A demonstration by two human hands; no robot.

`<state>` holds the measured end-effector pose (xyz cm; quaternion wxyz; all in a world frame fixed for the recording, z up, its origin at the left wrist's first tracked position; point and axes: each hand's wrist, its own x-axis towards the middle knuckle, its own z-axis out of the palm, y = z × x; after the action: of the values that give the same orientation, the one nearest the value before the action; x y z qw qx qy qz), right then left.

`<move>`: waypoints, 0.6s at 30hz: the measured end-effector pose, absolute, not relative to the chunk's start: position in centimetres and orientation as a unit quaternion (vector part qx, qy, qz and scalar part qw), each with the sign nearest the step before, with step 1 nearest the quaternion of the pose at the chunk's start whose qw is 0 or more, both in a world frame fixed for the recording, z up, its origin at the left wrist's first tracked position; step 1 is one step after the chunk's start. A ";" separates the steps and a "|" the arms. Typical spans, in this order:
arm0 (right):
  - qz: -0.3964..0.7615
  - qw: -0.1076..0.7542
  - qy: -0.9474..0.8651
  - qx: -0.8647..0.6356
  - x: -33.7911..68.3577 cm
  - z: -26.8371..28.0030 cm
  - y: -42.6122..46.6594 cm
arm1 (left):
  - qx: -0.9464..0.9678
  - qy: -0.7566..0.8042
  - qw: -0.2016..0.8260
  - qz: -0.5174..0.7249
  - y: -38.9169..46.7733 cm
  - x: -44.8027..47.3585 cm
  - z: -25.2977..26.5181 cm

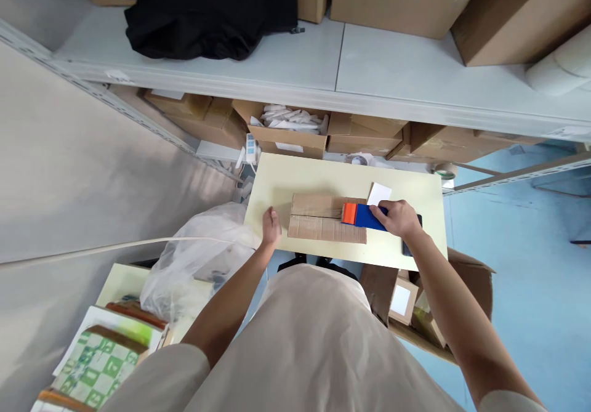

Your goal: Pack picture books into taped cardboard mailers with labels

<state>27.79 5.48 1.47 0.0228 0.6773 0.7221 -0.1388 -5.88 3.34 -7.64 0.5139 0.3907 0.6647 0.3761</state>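
My right hand is closed around a blue tape dispenser with an orange head. The orange end rests over the middle seam of a small cardboard box. The box lies on a pale yellow table, its two top flaps meeting along the seam. Left of the box, a short gap away, my left hand is closed at the table's front edge, with nothing visible in it. Beyond the dispenser lies a white card. A dark flat object is partly hidden under my right wrist.
Behind the table, a shelf holds cartons and a black garment. Below it stands an open carton of white items. Tape rolls sit near the far edge. Plastic sheeting is at left, an open box at right.
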 end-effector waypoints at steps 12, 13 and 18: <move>-0.194 0.061 0.738 0.643 28.7 2.2 6.5 | 0.866 0.473 0.161 0.010 5.7 0.6 -4.3; -0.198 0.061 0.738 0.642 29.6 1.9 6.3 | 0.866 0.473 0.160 0.003 5.8 0.5 -4.4; -0.222 0.036 0.723 0.654 34.8 -0.7 4.9 | 0.860 0.479 0.167 -0.047 6.2 0.3 -3.7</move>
<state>34.82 4.87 -0.70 0.0365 0.6535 0.7227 -0.2221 0.26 6.24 -3.65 0.1671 0.8604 0.4791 -0.0467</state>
